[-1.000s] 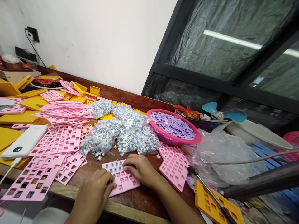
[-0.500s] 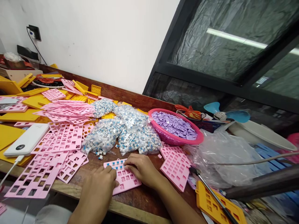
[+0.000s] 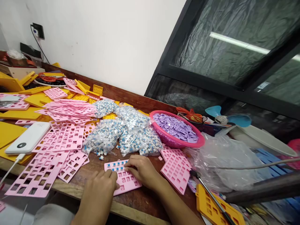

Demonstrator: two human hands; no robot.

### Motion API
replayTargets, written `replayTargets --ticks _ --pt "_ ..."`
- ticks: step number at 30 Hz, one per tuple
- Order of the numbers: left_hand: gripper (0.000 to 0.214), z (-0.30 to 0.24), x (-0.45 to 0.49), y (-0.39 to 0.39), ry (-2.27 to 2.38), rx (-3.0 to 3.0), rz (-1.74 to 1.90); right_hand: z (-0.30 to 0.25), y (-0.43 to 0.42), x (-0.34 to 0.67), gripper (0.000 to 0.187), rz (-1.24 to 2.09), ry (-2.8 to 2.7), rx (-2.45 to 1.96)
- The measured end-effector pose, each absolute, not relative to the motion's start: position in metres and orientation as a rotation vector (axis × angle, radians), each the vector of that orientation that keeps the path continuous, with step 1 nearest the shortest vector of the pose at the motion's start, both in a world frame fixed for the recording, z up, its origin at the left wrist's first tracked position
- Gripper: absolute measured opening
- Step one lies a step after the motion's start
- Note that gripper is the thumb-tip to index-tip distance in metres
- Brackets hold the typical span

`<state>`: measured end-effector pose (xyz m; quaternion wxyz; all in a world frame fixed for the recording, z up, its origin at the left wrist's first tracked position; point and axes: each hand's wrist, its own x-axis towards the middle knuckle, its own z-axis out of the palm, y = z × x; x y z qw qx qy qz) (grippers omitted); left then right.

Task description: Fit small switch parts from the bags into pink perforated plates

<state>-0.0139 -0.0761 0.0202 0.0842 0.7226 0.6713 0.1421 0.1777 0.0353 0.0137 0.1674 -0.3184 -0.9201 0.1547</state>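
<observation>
A pink keypad plate (image 3: 127, 184) with square openings lies near the table's front edge. Small blue-and-white key switches (image 3: 114, 164) sit in its two far rows; the nearer openings hold none. My left hand (image 3: 99, 190) is curled over the plate's left edge, thumb against its side. At the far right of the plate, my right hand (image 3: 140, 170) has thumb and fingers pinched by the end of the switch rows. Whatever lies between those fingertips is hidden. Beyond the plate are clear bags of switches (image 3: 105, 136), with a few loose switches (image 3: 100, 155) in front.
A pink basket (image 3: 200, 142) of purple pieces stands behind right. Pink plates (image 3: 177, 172) lie right of my hand, and many pink panels (image 3: 39, 175) spread left. A white power bank (image 3: 28, 139), yellow panels (image 3: 11, 134), plastic bags (image 3: 229, 159) and a black rod (image 3: 211, 193) lie around.
My left hand has drawn back slightly toward me, showing more of the second switch row. The right hand stays pinched at nearly the same spot. The whole view has shifted a little.
</observation>
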Motion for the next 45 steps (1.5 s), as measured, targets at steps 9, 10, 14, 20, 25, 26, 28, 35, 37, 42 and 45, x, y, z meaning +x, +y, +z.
replayTargets --ticks 9,10,14,20,25,26,28,35,37,42,45 --pt "0.005 -0.012 -0.002 -0.103 2.042 2.461 0.640 0.018 0.032 0.179 0.006 0.612 -2.524 -0.937" --pt "0.007 -0.013 -0.001 -0.106 2.039 2.482 0.650 0.018 0.032 0.179 0.007 0.651 -2.497 -0.925" --pt "0.015 -0.007 -0.014 -0.102 1.950 2.392 0.762 0.019 0.037 0.180 0.012 0.690 -2.405 -0.903" --pt "0.029 -0.003 -0.068 -0.064 2.136 1.997 1.012 0.016 0.039 0.173 0.013 0.547 -2.294 -0.983" --pt "0.032 -0.007 -0.074 -0.054 2.150 2.016 0.765 0.021 0.046 0.152 0.015 0.264 -2.456 -0.977" --pt "0.032 -0.006 -0.073 -0.053 2.144 2.031 0.734 0.024 0.050 0.145 0.017 0.169 -2.541 -0.987" --pt "0.031 -0.003 -0.071 -0.053 2.137 2.043 0.703 0.031 0.060 0.130 0.022 -0.018 -2.707 -1.017" --pt "0.025 0.003 -0.073 -0.049 2.094 1.952 0.727 0.031 0.088 0.097 0.019 -0.110 -2.866 -1.061" --pt "0.025 0.001 -0.074 -0.051 2.051 1.894 0.797 0.032 0.085 0.099 0.016 -0.100 -2.843 -1.063" --pt "0.030 -0.003 -0.067 -0.059 1.856 1.941 1.015 0.050 0.057 0.131 0.009 0.207 -2.670 -0.989" --pt "0.030 -0.001 -0.047 -0.065 1.735 2.108 0.987 0.053 0.037 0.161 0.011 0.409 -2.606 -0.946"
